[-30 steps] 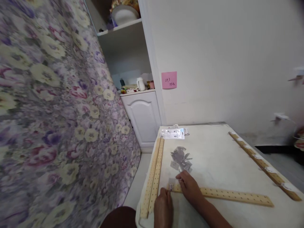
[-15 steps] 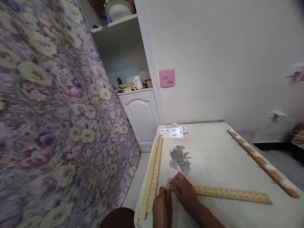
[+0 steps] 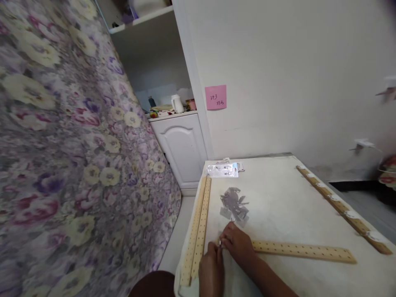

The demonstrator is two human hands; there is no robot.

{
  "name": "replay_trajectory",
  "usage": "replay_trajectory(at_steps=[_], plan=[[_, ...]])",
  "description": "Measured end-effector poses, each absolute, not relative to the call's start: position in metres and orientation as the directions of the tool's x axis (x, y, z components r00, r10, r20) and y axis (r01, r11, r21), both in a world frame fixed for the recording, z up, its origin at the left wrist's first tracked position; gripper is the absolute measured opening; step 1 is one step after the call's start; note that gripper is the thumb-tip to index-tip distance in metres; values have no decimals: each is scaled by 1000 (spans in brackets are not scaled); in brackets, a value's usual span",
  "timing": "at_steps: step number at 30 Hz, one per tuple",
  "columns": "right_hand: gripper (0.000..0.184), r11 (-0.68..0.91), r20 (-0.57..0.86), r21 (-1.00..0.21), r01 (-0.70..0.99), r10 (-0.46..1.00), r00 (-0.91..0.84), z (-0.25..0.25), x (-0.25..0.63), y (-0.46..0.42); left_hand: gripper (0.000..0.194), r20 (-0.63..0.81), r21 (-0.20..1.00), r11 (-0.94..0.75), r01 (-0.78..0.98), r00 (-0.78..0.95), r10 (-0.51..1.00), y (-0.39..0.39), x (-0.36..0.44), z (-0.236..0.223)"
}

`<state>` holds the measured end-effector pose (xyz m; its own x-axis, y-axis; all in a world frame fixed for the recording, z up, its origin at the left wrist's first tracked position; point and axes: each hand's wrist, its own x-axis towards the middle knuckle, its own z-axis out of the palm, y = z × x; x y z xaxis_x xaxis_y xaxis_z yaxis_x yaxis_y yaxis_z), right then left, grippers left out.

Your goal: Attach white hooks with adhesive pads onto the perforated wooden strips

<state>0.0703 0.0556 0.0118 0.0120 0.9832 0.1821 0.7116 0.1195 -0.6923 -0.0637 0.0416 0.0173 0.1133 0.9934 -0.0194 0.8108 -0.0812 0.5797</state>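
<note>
My left hand and my right hand meet low in the head view, fingertips pinched together around a small shiny metal hook. Its exact shape is mostly covered by my fingers. A pale wooden strip with rows of holes lies flat on the table, its left end hidden behind my right hand. Just beyond my hands is a loose pile of grey, partly see-through pieces. Left of my left hand, two more perforated wooden strips lie side by side.
On the white table, a wooden strip with several white pieces along it lies near the right edge. Clear blister packs rest at the far left corner. A floral curtain hangs at left; a brown round seat stands below.
The view has shifted slightly. Both hands stay together in nearly the same place, still pinching the small metal hook. The strips and the pile have not moved on the table.
</note>
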Motion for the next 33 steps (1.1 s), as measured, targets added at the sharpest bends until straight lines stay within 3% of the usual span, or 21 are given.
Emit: replay_trajectory(at_steps=[9,12,19,24,33], plan=[[20,201,255,-791,578,967,13,14,85,46,20,7,539,-92,838,105,994,41,-65,15],[22,179,284,-754,632,956,68,12,117,26,20,8,543,-85,836,96,995,40,-64,17],[27,-1,207,-613,790,965,162,-4,194,-20,15,38,590,-66,805,54,998,39,-64,14],[23,6,186,-613,790,973,137,-4,198,-23,16,123,658,-114,744,43,991,36,-67,7],[20,-7,151,-638,770,979,134,4,181,-16,15,174,678,-156,719,50,984,29,-68,7]])
